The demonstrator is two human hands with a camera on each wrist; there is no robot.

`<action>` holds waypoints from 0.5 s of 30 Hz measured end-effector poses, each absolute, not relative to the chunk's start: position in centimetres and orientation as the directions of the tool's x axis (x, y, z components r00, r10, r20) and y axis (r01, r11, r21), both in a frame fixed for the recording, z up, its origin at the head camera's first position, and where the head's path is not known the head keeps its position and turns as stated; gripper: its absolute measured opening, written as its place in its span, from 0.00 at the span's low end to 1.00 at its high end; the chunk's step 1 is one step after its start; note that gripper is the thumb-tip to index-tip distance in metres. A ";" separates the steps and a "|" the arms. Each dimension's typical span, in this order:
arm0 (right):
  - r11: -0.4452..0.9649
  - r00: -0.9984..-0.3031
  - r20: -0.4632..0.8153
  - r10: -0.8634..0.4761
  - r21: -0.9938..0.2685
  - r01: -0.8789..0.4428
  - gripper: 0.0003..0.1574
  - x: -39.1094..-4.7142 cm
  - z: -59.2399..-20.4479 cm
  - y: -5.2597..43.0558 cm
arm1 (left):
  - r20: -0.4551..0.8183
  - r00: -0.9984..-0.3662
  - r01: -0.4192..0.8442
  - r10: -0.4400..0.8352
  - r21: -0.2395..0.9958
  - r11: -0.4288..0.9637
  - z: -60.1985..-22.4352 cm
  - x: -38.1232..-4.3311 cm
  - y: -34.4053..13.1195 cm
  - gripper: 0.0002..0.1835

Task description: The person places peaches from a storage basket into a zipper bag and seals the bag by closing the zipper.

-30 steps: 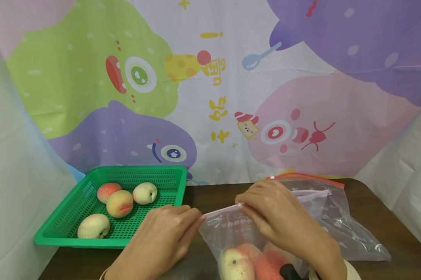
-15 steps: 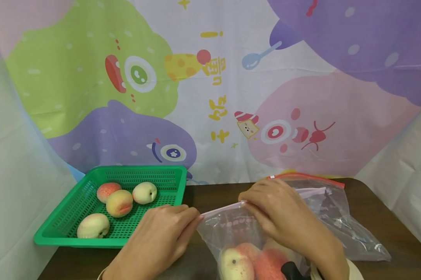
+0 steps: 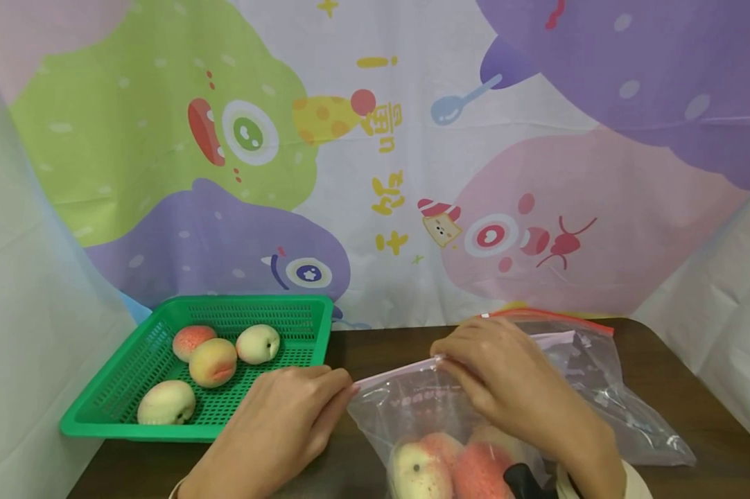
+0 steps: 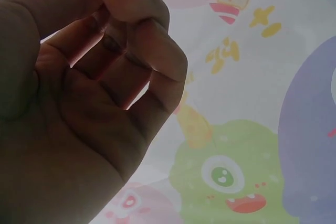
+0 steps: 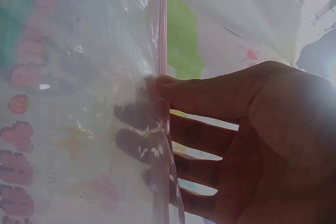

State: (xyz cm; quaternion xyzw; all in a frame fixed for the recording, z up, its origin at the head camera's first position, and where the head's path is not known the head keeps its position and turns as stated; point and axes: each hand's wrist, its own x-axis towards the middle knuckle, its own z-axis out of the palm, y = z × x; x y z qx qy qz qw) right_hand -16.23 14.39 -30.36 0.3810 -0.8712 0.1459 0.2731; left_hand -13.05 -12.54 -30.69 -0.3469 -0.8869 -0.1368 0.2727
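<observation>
A clear zip bag [image 3: 375, 409] with a pink zip edge hangs upright at the front, right of middle. Several peaches [image 3: 421, 471] sit inside it, partly cut off by the lower frame edge. My left hand [image 3: 275, 423] pinches the left end of the zip edge. In the left wrist view, the thumb and curled fingers of the left hand [image 4: 105, 77] meet, but the bag does not show. My right hand [image 3: 512, 388] pinches the zip edge farther right. In the right wrist view, its thumb lies in front of the pink zip strip [image 5: 163, 35], fingers behind the film.
A green plastic basket [image 3: 194, 433] with several peaches [image 3: 213, 362] stands at the left of the dark wooden table [image 3: 362, 443]. Another clear bag with a red zip [image 3: 637, 416] lies at the right. A cartoon-printed cloth [image 3: 406, 291] hangs behind.
My right hand has slid slightly to the right along the zip edge. The left hand has shifted a little to the left with its corner of the bag. The basket has stayed still.
</observation>
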 end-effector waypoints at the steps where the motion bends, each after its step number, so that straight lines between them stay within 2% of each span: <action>1: 0.666 -0.558 0.587 -0.586 -0.043 -0.744 0.07 -16.3 -30.4 14.4 | 0.577 -0.612 0.690 0.541 0.054 0.722 -30.7 -13.1 -12.5 0.20; 6: 0.661 -0.552 0.583 -0.596 -0.034 -0.749 0.06 -16.5 -30.3 14.6 | 0.570 -0.622 0.685 0.537 0.064 0.726 -30.7 -13.0 -12.6 0.21; 15: 0.670 -0.585 0.560 -0.587 -0.069 -0.739 0.04 -16.6 -30.3 14.9 | 0.567 -0.627 0.682 0.533 0.070 0.728 -30.7 -13.0 -12.7 0.22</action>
